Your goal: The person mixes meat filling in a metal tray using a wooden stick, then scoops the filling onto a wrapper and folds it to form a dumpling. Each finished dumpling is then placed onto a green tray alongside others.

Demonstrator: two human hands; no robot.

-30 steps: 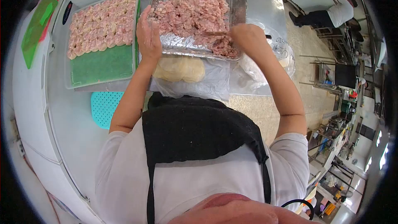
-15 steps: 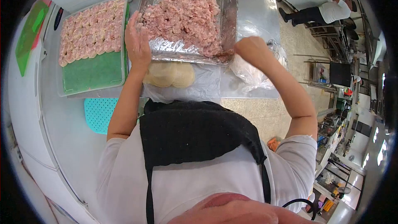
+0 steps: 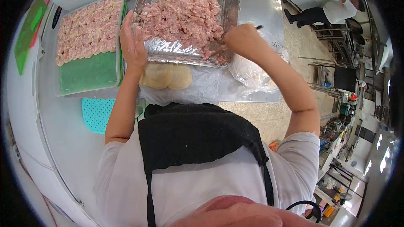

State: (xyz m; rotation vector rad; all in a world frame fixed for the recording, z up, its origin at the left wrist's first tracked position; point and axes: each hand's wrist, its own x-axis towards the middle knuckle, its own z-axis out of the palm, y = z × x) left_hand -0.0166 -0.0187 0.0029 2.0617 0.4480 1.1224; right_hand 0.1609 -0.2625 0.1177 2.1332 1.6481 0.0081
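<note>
A heap of pink minced meat (image 3: 181,14) lies in a metal tray (image 3: 231,4) lined with clear film. At the tray's left side is my left hand (image 3: 134,44), fingers stretched out and holding nothing. My right hand (image 3: 244,38) is closed at the tray's right side, around a tool whose dark end sticks out behind the fist; its other end reaches down toward the meat. Round pale dough wrappers (image 3: 166,77) lie on plastic below the tray. Rows of filled dumplings (image 3: 90,27) cover the upper part of a green-bottomed container (image 3: 88,73) on the left.
A clear plastic bag (image 3: 251,75) lies right of the tray on the metal table (image 3: 263,10). A turquoise perforated basket (image 3: 99,114) is below the table edge. Another person (image 3: 334,12) stands at the upper right, near racks and shelves.
My right hand has moved left and slightly up over the tray's right edge, and the dark end of its tool now shows. My left hand stays open beside the tray; the whole view has shifted slightly.
</note>
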